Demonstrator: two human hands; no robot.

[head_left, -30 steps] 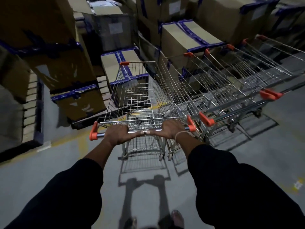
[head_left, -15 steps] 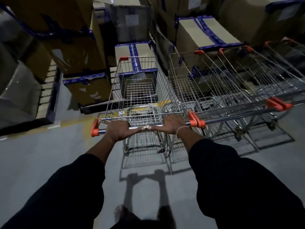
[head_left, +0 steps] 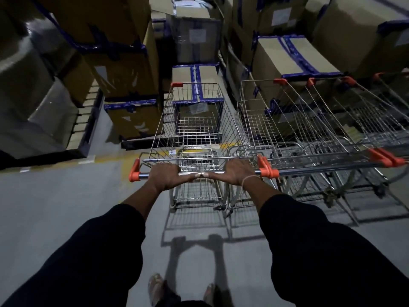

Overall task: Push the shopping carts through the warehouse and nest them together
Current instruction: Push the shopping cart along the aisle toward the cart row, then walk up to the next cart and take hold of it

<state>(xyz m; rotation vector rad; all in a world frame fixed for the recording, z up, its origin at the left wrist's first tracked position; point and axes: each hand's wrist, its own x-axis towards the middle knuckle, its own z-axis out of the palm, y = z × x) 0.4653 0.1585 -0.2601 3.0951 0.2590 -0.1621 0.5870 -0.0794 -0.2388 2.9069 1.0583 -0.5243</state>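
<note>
Grey concrete floor [head_left: 55,218] with a yellow line, dim warehouse, cardboard boxes [head_left: 294,56] taped blue stacked from 10 to 2 o'clock. White labels on them are too blurred to read. Both the left hand [head_left: 167,176] and right hand [head_left: 235,175] grip the cart [head_left: 194,129] handle at 12 o'clock; nested carts [head_left: 321,134] stand just beside at 2 o'clock.

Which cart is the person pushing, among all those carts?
Start at the stacked cardboard boxes with blue tape. Before them stands a row of nested carts; the pushed cart is just left of it, apart. Only its handle has the left hand and right hand gripping it.
</note>
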